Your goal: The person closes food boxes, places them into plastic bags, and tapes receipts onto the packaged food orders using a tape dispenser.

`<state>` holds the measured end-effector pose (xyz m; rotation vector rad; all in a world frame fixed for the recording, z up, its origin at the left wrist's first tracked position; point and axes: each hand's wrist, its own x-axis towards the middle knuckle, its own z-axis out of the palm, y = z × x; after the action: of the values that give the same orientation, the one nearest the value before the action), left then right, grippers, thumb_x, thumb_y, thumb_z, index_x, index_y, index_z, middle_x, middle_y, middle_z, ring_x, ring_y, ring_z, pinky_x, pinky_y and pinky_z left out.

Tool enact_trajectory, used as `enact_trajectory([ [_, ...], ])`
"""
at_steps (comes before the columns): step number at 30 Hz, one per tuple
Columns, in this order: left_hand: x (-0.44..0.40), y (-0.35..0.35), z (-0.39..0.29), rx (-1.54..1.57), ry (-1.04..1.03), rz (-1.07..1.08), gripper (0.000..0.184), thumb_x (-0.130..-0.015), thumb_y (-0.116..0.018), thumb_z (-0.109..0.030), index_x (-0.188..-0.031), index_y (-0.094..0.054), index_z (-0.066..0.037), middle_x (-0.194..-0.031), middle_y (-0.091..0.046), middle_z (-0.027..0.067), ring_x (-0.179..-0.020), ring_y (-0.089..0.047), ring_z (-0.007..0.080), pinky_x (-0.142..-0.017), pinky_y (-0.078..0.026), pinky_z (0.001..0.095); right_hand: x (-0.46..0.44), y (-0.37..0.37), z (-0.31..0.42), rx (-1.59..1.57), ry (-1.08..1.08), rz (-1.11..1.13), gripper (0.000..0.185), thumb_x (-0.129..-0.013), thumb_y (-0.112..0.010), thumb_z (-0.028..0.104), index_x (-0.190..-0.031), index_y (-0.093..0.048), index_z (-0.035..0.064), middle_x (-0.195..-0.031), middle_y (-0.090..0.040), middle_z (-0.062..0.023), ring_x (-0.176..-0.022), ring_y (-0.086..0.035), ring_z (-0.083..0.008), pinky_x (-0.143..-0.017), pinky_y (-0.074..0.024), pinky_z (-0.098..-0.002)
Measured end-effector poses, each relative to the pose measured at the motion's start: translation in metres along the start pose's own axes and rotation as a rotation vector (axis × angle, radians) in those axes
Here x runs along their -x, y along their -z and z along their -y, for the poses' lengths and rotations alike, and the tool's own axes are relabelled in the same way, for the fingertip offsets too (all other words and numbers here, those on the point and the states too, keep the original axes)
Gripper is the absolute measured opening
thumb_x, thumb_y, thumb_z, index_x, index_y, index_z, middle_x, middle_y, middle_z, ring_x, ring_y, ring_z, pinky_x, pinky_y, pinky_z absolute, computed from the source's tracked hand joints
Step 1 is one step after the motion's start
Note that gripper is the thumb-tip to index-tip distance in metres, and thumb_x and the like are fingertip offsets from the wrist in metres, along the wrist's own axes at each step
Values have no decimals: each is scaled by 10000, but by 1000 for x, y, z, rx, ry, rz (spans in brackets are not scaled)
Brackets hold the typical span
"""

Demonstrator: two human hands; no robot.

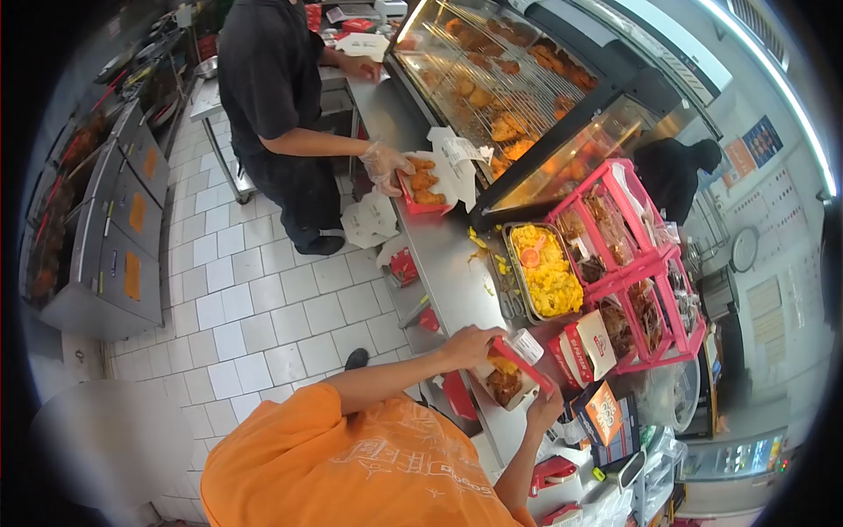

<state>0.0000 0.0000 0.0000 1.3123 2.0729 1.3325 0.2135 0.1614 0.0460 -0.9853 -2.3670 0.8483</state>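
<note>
Between my two hands is a red-and-white takeaway box (520,394), with browned fried pieces (505,385) and some yellow food inside. My left hand (474,346) grips the box's upper left edge, close to a white printed label (528,346) on its red flap. On the opposite side, my right hand (546,407) is closed on the red edge. Just beyond the box stands a metal tray (532,318) of yellow food (555,272), with an orange scoop (530,256) lying in it. Red-and-white folded cartons (587,347) stand to the right.
A co-worker in dark clothes (263,79) holds an open box of fried chicken (425,183) with a gloved hand. A glass display case (527,97) and pink racks (606,237) line the steel counter (443,281). Yellow bits lie beside the tray. An orange-and-black box (604,413) sits near my right hand.
</note>
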Motion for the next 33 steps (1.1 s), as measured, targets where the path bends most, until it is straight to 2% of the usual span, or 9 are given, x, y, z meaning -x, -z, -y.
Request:
enact_trajectory([
  [3,36,21,-11,-50,285,266,620,-865,-616,-140,-1453,-419,-155,-1162,-676,227,-1028,-647,456,-916,-511,493,45,-32,3,48,-424,91,389,-966,-630,172,-1348,-624,98,-1227,-692,-181,-1176,-653,-233,-1015,-464,-330],
  [5,34,0,-17,132,130,43,530,-880,-560,-83,-1398,-453,-132,-1154,-673,227,-1046,-632,469,-897,-514,502,50,-63,-52,-194,89,-183,418,-953,-607,147,-1356,-595,35,-1291,-653,-190,-1213,-619,-272,-1043,-445,-360],
  [14,21,-3,0,244,113,208,537,-884,-589,-140,-1388,-411,-87,-972,-672,308,-977,-638,503,-863,-494,556,53,-33,-28,-197,-140,-114,456,-940,-485,-11,-1388,-564,18,-1353,-618,-183,-1255,-581,-259,-1084,-411,-350],
  [19,26,12,6,189,40,248,741,-846,-739,-262,-1448,-346,-83,-1089,-678,284,-1008,-652,471,-903,-509,484,69,-54,7,-178,-115,-35,686,-883,-627,41,-1524,-386,96,-1452,-539,-196,-1311,-548,-290,-1124,-395,-377],
  [21,22,22,7,208,134,403,905,-771,-823,-356,-1461,-315,-65,-1311,-584,299,-1213,-569,464,-1021,-459,460,62,-60,-30,119,-36,99,886,-861,-734,135,-1590,-231,108,-1524,-462,-176,-1378,-484,-321,-1164,-353,-386],
  [23,33,9,17,44,-151,222,993,-761,-830,-396,-1494,-268,-30,-1556,-327,294,-1422,-345,473,-1136,-365,470,74,-53,-57,-482,11,274,1009,-820,-814,328,-1596,-215,91,-1560,-409,-182,-1429,-419,-300,-1192,-301,-381],
  [25,33,2,16,-153,-139,274,1107,-721,-847,-453,-1525,-238,2,-1652,-94,248,-1504,-122,486,-1199,-272,491,61,-16,-38,-55,62,454,992,-863,-797,214,-1613,-157,99,-1613,-315,-152,-1453,-374,-273,-1182,-325,-396],
  [28,20,5,-10,-493,-379,238,1131,-675,-864,-477,-1557,-270,-91,-1639,-142,248,-1496,-126,503,-1201,-269,527,33,16,-48,-119,-250,413,748,-940,-702,165,-1562,-298,64,-1151,-712,-129,-1060,-667,-155,-879,-529,-331],
  [33,13,-10,3,-454,-410,383,964,-706,-857,-434,-1524,-380,-254,-1628,-212,184,-1506,-113,475,-1222,-256,513,-42,5,-52,170,-252,-37,624,-959,-624,221,-1504,-372,49,-860,-745,-117,-776,-731,-216,-754,-546,-336],
])
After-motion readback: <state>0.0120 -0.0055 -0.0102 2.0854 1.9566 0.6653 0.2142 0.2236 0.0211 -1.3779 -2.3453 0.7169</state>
